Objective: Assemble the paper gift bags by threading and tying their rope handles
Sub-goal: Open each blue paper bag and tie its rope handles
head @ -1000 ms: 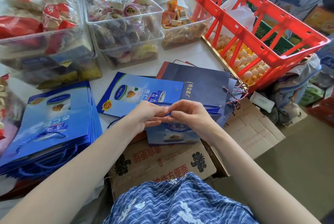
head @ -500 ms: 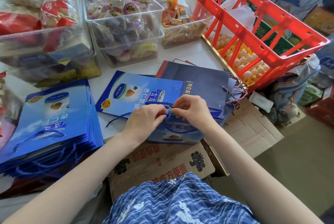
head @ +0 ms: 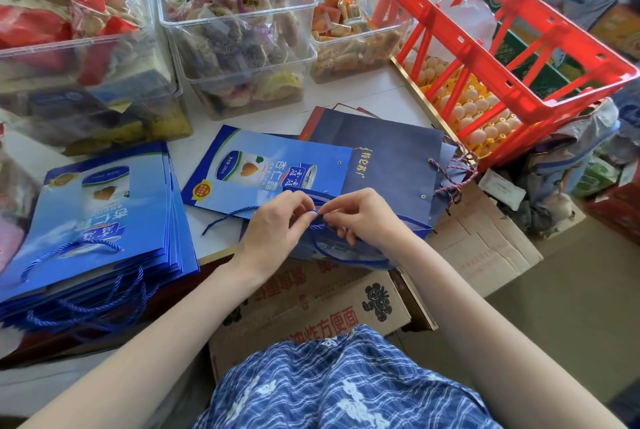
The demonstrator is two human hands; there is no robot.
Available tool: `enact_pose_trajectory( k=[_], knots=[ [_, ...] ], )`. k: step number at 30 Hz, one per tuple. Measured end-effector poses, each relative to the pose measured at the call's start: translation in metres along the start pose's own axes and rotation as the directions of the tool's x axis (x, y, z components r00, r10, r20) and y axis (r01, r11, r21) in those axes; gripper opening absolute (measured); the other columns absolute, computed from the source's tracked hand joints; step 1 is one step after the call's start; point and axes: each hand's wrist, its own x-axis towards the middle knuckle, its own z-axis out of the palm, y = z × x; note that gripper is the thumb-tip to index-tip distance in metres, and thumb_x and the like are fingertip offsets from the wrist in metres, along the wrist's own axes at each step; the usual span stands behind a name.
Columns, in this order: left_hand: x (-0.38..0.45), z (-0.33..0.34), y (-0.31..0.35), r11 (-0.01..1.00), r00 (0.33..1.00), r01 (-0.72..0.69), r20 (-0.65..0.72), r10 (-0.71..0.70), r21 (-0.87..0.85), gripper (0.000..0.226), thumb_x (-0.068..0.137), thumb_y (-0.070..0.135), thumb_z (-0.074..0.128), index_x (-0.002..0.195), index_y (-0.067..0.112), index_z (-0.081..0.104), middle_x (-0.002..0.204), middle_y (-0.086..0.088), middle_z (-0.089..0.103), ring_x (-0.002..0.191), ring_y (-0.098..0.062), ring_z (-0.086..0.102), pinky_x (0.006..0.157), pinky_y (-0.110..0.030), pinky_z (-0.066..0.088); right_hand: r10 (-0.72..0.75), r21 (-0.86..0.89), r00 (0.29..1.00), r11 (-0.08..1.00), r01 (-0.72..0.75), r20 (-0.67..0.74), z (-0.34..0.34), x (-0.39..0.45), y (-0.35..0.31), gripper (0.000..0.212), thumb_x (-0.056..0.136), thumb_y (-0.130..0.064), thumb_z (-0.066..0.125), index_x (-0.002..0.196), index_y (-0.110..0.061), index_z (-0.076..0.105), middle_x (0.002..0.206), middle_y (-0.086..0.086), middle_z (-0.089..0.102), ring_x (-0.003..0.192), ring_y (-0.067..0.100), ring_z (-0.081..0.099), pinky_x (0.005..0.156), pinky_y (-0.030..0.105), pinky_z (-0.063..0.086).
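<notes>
Head view: both hands meet over a blue bag (head: 332,248) at the table's (head: 346,96) near edge. The left hand (head: 277,227) and right hand (head: 363,217) each pinch the blue rope (head: 317,220), a loop showing between their fingertips. A stack (head: 104,220) of roped bags lies left.

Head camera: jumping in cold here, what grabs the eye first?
The two hands, left hand and right hand, meet at centre, pinching a blue rope over a blue gift bag. A red crate sits at upper right above eggs. A stack of finished bags lies at left.
</notes>
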Motion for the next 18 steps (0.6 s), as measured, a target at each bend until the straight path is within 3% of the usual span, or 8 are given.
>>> enact_pose_trajectory(
  k=[3, 8, 11, 14, 18],
  knots=[
    [0.003, -0.001, -0.002, 0.999, 1.000, 0.014, 0.019, -0.014, -0.034, 0.005, 0.087, 0.015, 0.064, 0.090, 0.011, 0.064, 0.083, 0.002, 0.060, 0.077, -0.012, 0.058, 0.072, -0.023, 0.049, -0.017, -0.015, 1.000, 1.000, 0.017, -0.006, -0.001, 0.001, 0.001, 0.019, 0.094, -0.010, 0.054, 0.090, -0.018, 0.072, 0.068, 0.009, 0.063, 0.044, 0.011, 0.050, 0.046, 0.012, 0.045],
    [0.006, -0.007, -0.006, 0.996, 0.995, 0.042, 0.089, -0.034, -0.080, 0.008, 0.087, 0.012, 0.064, 0.093, 0.009, 0.067, 0.085, 0.003, 0.057, 0.079, -0.011, 0.056, 0.069, -0.006, 0.041, -0.067, -0.074, 0.995, 0.995, 0.062, -0.071, 0.005, 0.006, -0.001, 0.019, 0.093, -0.009, 0.054, 0.089, -0.015, 0.072, 0.064, 0.007, 0.062, 0.041, 0.007, 0.045, 0.046, 0.014, 0.042],
    [0.009, -0.009, -0.008, 0.987, 0.990, 0.094, 0.117, -0.079, -0.132, 0.008, 0.085, 0.013, 0.066, 0.091, 0.009, 0.068, 0.084, 0.001, 0.058, 0.078, -0.011, 0.058, 0.068, -0.006, 0.041, -0.078, -0.011, 0.993, 0.997, 0.077, -0.088, 0.007, 0.007, -0.001, 0.010, 0.090, -0.007, 0.059, 0.091, -0.011, 0.068, 0.077, 0.002, 0.068, 0.048, 0.010, 0.049, 0.047, 0.011, 0.041],
    [0.012, -0.009, -0.007, 0.976, 0.984, 0.132, 0.143, -0.108, -0.172, 0.005, 0.084, 0.015, 0.068, 0.087, 0.011, 0.068, 0.082, 0.003, 0.058, 0.073, -0.006, 0.058, 0.066, -0.007, 0.043, -0.084, -0.040, 0.992, 0.996, 0.081, -0.093, 0.006, 0.007, 0.002, 0.012, 0.091, -0.010, 0.059, 0.093, -0.013, 0.070, 0.071, -0.005, 0.065, 0.048, 0.006, 0.049, 0.047, 0.009, 0.039],
    [0.016, -0.011, -0.009, 0.952, 0.966, 0.163, 0.238, -0.100, -0.260, 0.004, 0.084, 0.013, 0.067, 0.084, 0.017, 0.069, 0.086, -0.001, 0.058, 0.069, -0.009, 0.067, 0.071, -0.021, 0.054, -0.133, -0.121, 0.990, 0.985, 0.125, -0.056, 0.006, 0.006, 0.003, 0.017, 0.090, -0.007, 0.058, 0.095, -0.015, 0.071, 0.078, -0.003, 0.068, 0.046, 0.002, 0.051, 0.053, 0.010, 0.044]
  ],
)
